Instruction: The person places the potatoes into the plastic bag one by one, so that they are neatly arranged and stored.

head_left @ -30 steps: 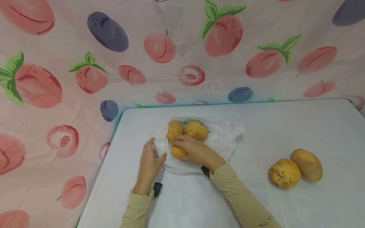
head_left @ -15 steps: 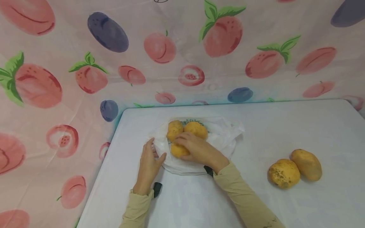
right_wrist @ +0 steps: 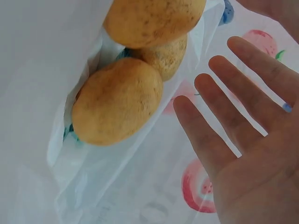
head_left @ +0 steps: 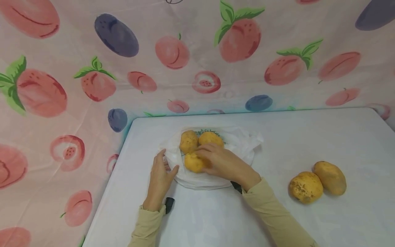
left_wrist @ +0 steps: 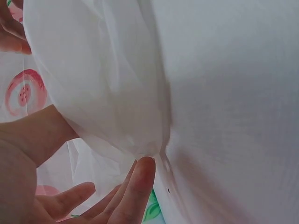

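Observation:
A white plastic bag with a green print lies on the table, three yellow potatoes in its mouth. Two of them, a left potato and a right potato, sit behind the front potato. My right hand is beside the front potato; the right wrist view shows its fingers straight and spread, apart from the potatoes. At the bag's left side rests my left hand, thumb and fingers apart. In the left wrist view a fingertip touches the bag, and the bag covers the thumb's end.
Two more potatoes, a spotted potato and a smoother potato, lie side by side on the right of the white table. A fruit-print cloth hangs behind and to the left.
My right hand has let go of the front potato and drawn back to the right, so more of that potato shows. The left hand has stayed at the bag's left side.

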Tool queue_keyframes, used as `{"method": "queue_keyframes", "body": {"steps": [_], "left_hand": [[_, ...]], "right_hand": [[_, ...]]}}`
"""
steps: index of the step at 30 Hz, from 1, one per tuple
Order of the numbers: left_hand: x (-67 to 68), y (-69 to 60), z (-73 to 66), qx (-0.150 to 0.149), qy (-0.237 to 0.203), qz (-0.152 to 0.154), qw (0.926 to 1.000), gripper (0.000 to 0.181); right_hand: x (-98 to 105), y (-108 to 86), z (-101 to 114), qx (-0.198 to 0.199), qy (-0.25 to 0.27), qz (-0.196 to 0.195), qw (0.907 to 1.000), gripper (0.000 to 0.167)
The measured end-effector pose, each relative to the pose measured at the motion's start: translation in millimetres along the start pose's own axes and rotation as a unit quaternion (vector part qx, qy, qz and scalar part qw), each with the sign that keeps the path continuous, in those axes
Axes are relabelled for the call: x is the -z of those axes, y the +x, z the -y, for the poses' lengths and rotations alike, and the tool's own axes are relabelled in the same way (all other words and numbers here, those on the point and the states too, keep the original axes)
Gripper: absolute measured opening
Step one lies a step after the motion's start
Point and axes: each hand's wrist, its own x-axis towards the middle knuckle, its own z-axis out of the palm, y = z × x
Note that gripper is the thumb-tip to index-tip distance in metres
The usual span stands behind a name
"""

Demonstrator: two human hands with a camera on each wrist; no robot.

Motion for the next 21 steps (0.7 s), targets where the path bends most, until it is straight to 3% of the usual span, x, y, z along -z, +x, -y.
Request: {"method": "queue_keyframes", "body": {"steps": [8,21], "left_hand": [[-0.2,0.3,0.9,-0.007,-0.005,-0.003,1.0000,0.074],[-0.1,-0.2,1.1,0.000,-0.004,0.002,1.0000,0.077]], "right_hand": [[7.5,-14.7,-4.0,0.017,-0.029,-0.019,0.9992,0.051],[17.2,-34.1,-8.3,-0.009,-0.030,-0.012,0.9994,0.054]]}}
